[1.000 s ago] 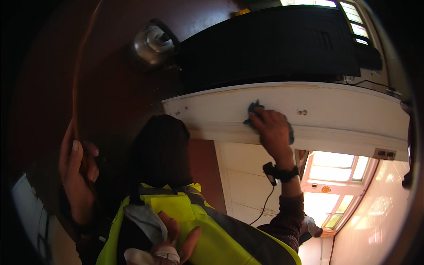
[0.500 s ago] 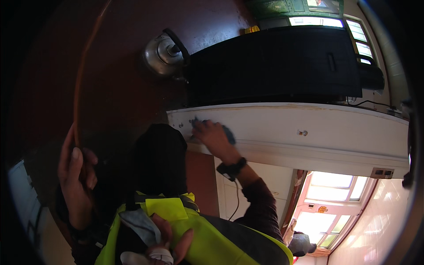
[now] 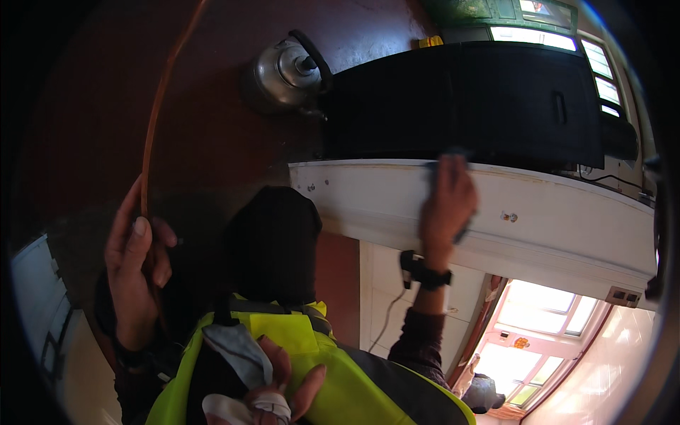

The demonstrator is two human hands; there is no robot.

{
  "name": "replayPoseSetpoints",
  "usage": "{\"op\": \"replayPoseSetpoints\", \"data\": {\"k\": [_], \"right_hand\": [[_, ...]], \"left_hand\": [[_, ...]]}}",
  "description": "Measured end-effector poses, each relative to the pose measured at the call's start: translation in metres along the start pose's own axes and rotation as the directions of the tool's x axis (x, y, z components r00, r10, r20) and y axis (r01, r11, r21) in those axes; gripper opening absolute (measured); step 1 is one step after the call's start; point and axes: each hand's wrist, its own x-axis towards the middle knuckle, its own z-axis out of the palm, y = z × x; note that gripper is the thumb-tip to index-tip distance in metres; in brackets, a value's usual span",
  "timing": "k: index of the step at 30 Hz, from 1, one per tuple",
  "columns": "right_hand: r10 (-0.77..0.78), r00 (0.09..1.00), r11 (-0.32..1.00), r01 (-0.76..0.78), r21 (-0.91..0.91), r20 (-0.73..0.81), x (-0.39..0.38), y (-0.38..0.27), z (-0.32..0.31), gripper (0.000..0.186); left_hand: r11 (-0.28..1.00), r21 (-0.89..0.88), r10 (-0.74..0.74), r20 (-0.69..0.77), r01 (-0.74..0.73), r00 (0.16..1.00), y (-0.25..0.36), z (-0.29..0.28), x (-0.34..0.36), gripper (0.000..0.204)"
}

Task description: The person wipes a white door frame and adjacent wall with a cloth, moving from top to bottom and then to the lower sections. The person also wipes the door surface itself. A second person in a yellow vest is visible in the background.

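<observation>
A dark blue cloth [image 3: 464, 230] lies under the right hand [image 3: 450, 205], showing past its fingertips and along its right edge; the hand closes over it against a white panel [image 3: 361, 191], near the top edge. Well apart at left, the left hand [image 3: 138, 262] is wrapped round a slender brown rod [image 3: 159, 106]. A metal kettle [image 3: 287, 76] stands beyond the panel's left end.

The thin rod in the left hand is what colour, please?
The rod is orange-brown, showing best in the head view.
</observation>
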Motion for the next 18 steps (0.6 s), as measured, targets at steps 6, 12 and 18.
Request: {"op": "replayPoseSetpoints", "data": {"k": [6, 12, 18], "right_hand": [[-0.27, 0.926, 0.876, 0.122, 0.466, 0.265, -0.041, -0.108, 0.073, 0.051], [-0.083, 0.963, 0.657, -0.142, 0.74, 0.258, -0.016, -0.064, 0.018, 0.051], [0.172, 0.977, 0.844, -0.081, 0.53, -0.125, 0.028, 0.062, -0.097, 0.038]], "left_hand": [[0.998, -0.05, 0.031, -0.04, -0.033, 0.999, -0.002, -0.007, -0.007, 0.058], [0.484, 0.632, 0.569, 0.299, -0.606, 0.766, -0.014, -0.027, 0.015, 0.058], [0.977, 0.181, 0.094, 0.089, -0.108, 0.992, -0.018, -0.006, 0.003, 0.056]]}}
